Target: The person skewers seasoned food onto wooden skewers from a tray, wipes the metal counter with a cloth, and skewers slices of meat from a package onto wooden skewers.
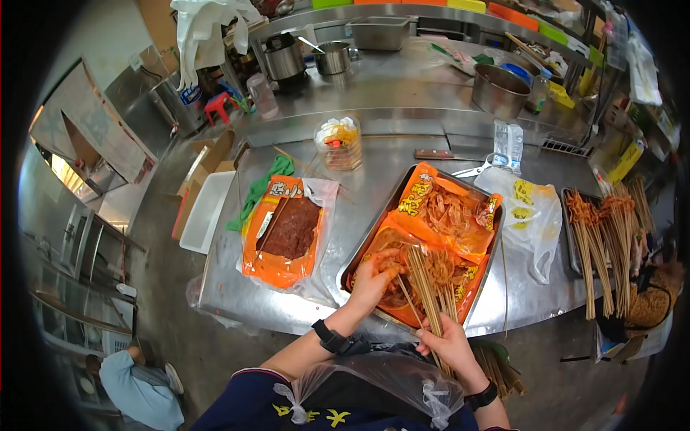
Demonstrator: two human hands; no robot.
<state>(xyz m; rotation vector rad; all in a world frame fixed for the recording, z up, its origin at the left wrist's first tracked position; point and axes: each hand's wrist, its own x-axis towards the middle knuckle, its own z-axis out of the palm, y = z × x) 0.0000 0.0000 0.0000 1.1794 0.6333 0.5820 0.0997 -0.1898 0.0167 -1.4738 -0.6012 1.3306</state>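
My left hand (374, 276) reaches into a metal tray (359, 251) and pinches orange-brown meat strips (445, 212) that lie on opened orange bags. My right hand (449, 345) grips a bundle of bamboo skewers (424, 284) at the tray's near edge, their tips pointing up over the meat. Both wrists wear black bands. To the left, another opened orange bag (277, 237) holds a dark slab of meat.
A tray of finished skewers (604, 237) sits at the right. A white plastic bag (528, 215), scissors (478, 169), a knife (435, 154), a clear container (338, 144) and a metal pot (497, 90) lie farther back. A person crouches on the floor at lower left (140, 391).
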